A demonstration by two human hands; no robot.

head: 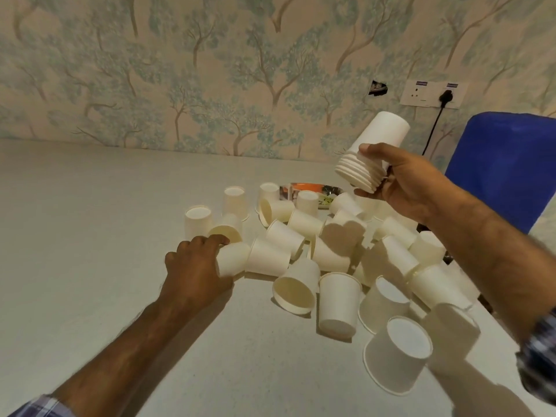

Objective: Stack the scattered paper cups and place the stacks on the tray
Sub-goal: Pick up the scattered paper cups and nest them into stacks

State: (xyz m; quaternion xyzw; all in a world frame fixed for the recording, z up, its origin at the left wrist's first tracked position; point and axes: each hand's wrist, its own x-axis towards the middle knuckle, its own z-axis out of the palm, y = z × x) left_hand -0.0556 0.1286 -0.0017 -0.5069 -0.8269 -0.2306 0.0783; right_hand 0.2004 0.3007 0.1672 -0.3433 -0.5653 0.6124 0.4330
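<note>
Several white paper cups (304,233) lie scattered across the pale table (90,236), some upright, some upside down, some on their sides. My right hand (403,185) holds a stack of nested cups (376,145) in the air, rims down and tilted to the left, above the far side of the pile. My left hand (195,266) grips a single cup (233,258) lying on its side at the left edge of the pile. The tray (310,188) shows only as a shiny strip behind the cups, mostly hidden.
A blue chair back (505,167) stands at the right past the table edge. A wall socket with a black cable (433,127) sits on the patterned wall behind. A wristwatch (541,356) is on my right forearm.
</note>
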